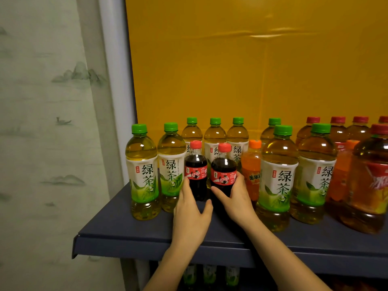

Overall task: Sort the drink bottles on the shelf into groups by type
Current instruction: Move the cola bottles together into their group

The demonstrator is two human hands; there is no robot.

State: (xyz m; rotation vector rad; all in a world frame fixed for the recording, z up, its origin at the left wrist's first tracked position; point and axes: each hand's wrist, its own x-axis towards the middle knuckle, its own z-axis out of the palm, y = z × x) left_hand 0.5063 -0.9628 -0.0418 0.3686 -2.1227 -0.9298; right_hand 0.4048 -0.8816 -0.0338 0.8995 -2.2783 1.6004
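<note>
1. I have both hands on the two small cola bottles at the front of the shelf (126, 232). My right hand (235, 198) is wrapped around the right cola bottle (223, 175), thumb across the front below the label and fingers round its right side. It is a closed grip, low on the body, which I judge gives a steady hold for sliding or lifting.

2. My left hand (190, 215) sits at the base of the left cola bottle (195, 171), fingers up its left side and thumb spread toward the other bottle. It cups the bottle, but I cannot tell whether it grips firmly.

3. The colas stand upright and just beside each other, in a gap between two green tea bottles (156, 169) on the left and two more (294, 177) on the right, so they split that type apart.

4. A second row of green teas (215, 135) stands behind, against the yellow back panel (252, 70).

5. An orange soda bottle (251, 169) sits just right of my right hand — also a stray, I think.

6. Red-capped brown tea bottles (367, 181) crowd the far right — that group looks mostly formed.

7. My guess is that the colas should move out together.
</note>
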